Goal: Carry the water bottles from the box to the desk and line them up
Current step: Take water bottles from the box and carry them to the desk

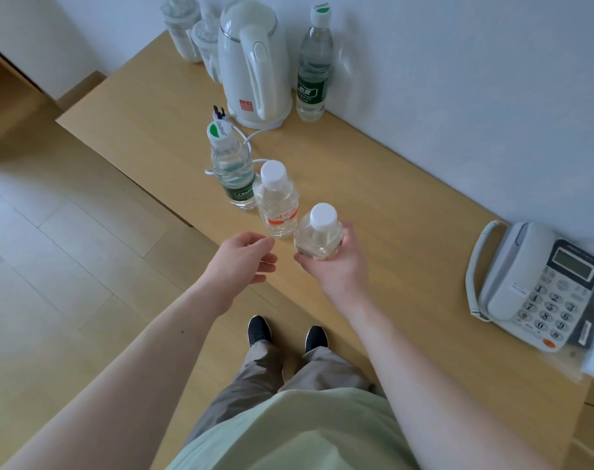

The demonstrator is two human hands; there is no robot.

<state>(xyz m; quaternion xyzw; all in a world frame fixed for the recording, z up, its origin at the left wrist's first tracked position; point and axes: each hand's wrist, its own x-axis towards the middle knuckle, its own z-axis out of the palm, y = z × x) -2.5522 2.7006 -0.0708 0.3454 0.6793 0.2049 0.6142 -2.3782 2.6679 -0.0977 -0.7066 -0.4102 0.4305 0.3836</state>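
On the wooden desk (407,212) two water bottles stand side by side near the front edge: a green-labelled bottle (231,167) and, touching it on the right, a red-labelled bottle with a white cap (278,201). My right hand (336,266) grips a third small white-capped bottle (319,234) just right of the red-labelled one, low over the desk. My left hand (244,262) hovers beside it, fingers loosely curled, holding nothing. Another green-labelled bottle (314,66) stands by the wall. No box is in view.
A white electric kettle (255,62) with its cord (248,140) stands at the back, two lidded glass cups (194,32) behind it. A grey desk phone (539,286) sits at the right, with papers beyond. Wooden floor lies to the left.
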